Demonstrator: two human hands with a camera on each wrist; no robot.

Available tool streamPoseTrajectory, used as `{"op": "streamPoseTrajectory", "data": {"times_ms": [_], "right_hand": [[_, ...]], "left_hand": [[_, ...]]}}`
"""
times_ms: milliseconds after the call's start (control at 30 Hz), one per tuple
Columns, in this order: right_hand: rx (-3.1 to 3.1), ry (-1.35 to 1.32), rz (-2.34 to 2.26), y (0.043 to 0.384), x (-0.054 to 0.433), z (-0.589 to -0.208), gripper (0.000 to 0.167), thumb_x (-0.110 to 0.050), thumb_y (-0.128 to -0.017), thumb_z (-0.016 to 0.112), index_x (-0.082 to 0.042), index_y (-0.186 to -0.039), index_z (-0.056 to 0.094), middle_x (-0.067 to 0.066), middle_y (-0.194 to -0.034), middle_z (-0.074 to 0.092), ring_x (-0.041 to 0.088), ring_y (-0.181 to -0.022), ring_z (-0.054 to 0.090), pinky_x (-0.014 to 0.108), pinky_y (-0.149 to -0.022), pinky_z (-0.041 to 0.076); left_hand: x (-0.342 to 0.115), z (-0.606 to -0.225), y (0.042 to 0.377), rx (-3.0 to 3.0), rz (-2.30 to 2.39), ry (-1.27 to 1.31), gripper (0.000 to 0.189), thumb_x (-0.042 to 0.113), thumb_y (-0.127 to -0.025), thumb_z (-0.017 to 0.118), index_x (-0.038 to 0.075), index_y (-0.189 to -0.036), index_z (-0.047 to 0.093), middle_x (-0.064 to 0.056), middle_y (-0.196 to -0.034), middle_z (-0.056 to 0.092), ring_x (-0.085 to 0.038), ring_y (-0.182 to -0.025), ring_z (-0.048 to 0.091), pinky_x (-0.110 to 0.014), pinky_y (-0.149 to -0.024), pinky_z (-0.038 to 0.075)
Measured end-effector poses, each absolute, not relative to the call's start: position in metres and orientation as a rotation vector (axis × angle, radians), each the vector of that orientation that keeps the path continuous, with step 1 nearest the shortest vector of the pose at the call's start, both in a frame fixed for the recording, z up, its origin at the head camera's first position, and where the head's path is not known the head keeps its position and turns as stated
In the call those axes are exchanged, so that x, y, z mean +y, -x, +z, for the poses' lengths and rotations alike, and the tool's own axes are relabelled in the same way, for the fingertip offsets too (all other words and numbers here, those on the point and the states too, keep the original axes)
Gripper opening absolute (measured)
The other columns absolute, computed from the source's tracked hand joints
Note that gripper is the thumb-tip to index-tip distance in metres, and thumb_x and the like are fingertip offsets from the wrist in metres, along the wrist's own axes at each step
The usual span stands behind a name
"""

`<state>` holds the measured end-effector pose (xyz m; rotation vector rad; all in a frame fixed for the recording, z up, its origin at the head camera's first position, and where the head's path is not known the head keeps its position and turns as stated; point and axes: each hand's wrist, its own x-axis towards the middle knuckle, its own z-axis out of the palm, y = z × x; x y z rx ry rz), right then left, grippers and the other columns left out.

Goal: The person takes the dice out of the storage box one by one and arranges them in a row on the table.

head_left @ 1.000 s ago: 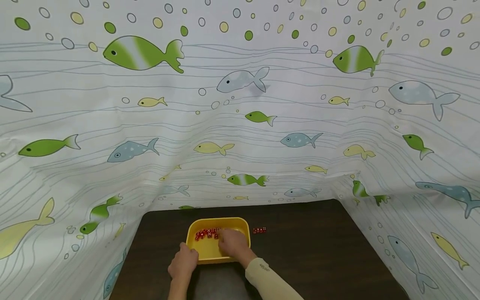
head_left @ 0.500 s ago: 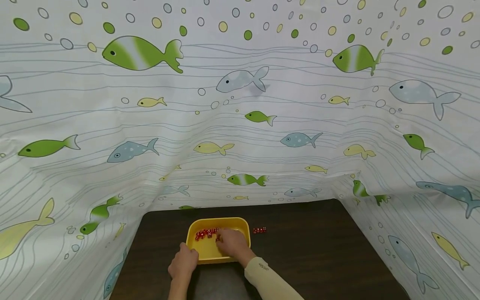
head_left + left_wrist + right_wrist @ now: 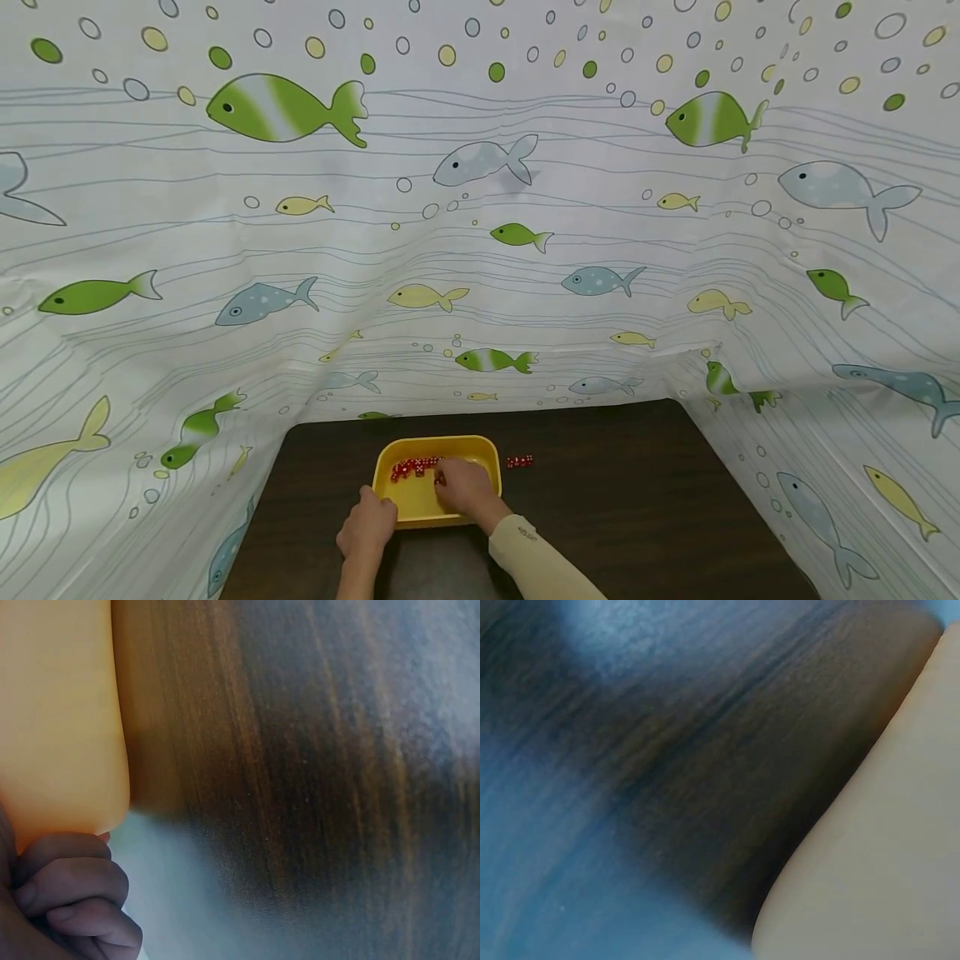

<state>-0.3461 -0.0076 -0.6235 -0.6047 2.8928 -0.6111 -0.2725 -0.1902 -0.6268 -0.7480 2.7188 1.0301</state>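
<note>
Two hands (image 3: 367,523) in play here, left and right; compared with half a second ago, the right hand (image 3: 465,485) has slid a touch to the right, and one red die (image 3: 440,479) at its fingertips has shifted along with it; a little more of the far row of dice (image 3: 418,467) shows past those fingers now; the left hand and the one yellow tray (image 3: 416,504) look like they haven't budged.

Right hand is curled with its fingertips pinching that die, down inside the tray; left hand is clamped on the tray's near corner, fingers folded against the wall, so the tray sits just right of and beyond it.

Counts: roughly a dozen dice in that row, left of and beyond the right fingertips, too bunched to nail down; maybe four more in a short line (image 3: 519,461) outside the tray, off to the right hand's right; one pale sleeve (image 3: 543,557) behind the right hand; one dark table (image 3: 637,500) under it all.
</note>
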Motion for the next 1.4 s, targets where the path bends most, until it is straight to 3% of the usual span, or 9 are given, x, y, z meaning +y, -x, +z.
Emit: {"op": "streamPoseTrajectory", "data": {"times_ms": [333, 1167, 1400], "right_hand": [[2.876, 0.569, -0.749, 0.345, -0.003, -0.621, 0.013, -0.027, -0.099, 0.076, -0.018, -0.108, 0.077, -0.009, -0.087, 0.067, 0.009, -0.072, 0.054, 0.030, -0.075, 0.054], [2.885, 0.483, -1.052, 0.350, 0.013, -0.599, 0.015, -0.025, -0.100, 0.076, -0.018, -0.113, 0.078, -0.008, -0.103, 0.074, 0.006, -0.086, 0.062, 0.038, -0.089, 0.060], [2.892, 0.410, -1.168, 0.350, 0.025, -0.598, 0.010, -0.025, -0.100, 0.076, -0.019, -0.109, 0.077, -0.008, -0.098, 0.072, 0.008, -0.081, 0.058, 0.035, -0.082, 0.058]], "left_hand": [[-0.189, -0.625, 0.272, 2.718, 1.050, 0.731, 0.043, 0.022, -0.101, 0.048, -0.008, -0.132, 0.046, -0.016, -0.085, 0.055, -0.032, -0.074, 0.055, -0.049, -0.070, 0.042], [-0.189, -0.622, 0.274, 2.684, 1.027, 0.761, 0.048, 0.021, -0.101, 0.051, -0.008, -0.139, 0.042, -0.018, -0.086, 0.056, -0.032, -0.075, 0.056, -0.048, -0.071, 0.044], [-0.188, -0.622, 0.272, 2.683, 1.022, 0.768, 0.050, 0.020, -0.101, 0.051, -0.010, -0.141, 0.041, -0.019, -0.088, 0.056, -0.033, -0.076, 0.056, -0.049, -0.073, 0.045]]}}
